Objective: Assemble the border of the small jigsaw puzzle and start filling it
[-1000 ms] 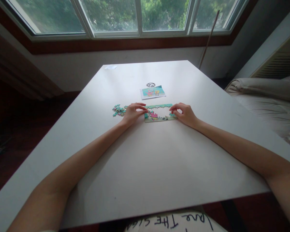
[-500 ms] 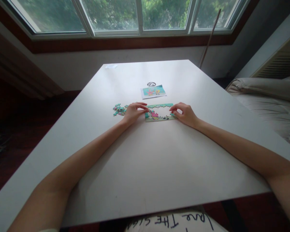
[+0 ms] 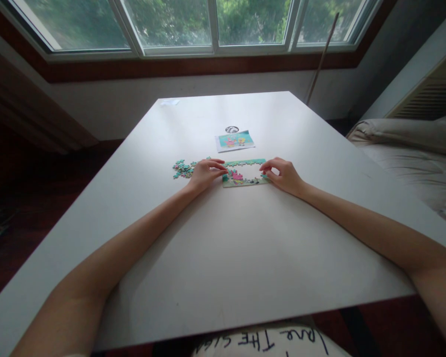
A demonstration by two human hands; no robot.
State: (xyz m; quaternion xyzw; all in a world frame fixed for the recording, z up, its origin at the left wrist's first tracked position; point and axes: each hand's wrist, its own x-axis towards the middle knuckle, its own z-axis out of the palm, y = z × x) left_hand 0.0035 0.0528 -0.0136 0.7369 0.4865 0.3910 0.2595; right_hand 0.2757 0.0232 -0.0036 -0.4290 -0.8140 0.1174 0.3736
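A partly assembled jigsaw puzzle (image 3: 244, 162) lies on the white table, its border joined around a bare middle, with a pink patch at the inner left. My left hand (image 3: 205, 173) rests at the puzzle's left edge, thumb and fingertips drawn together; whatever is between them is too small to make out. At the right edge my right hand (image 3: 282, 173) has its thumb and forefinger pinched over the border, and I cannot tell if a piece is in them. A heap of loose puzzle pieces (image 3: 182, 169) lies just left of my left hand, which partly covers it.
Beyond the puzzle lies a picture card (image 3: 235, 142) with pink and yellow cartoon figures, and behind it a small round dark-rimmed item (image 3: 232, 129). A clear wrapper (image 3: 170, 102) is at the table's (image 3: 223, 238) far left corner. A couch (image 3: 397, 148) stands at the right.
Both hands stay nearly in place at the puzzle's two sides. The whole view has shifted very slightly.
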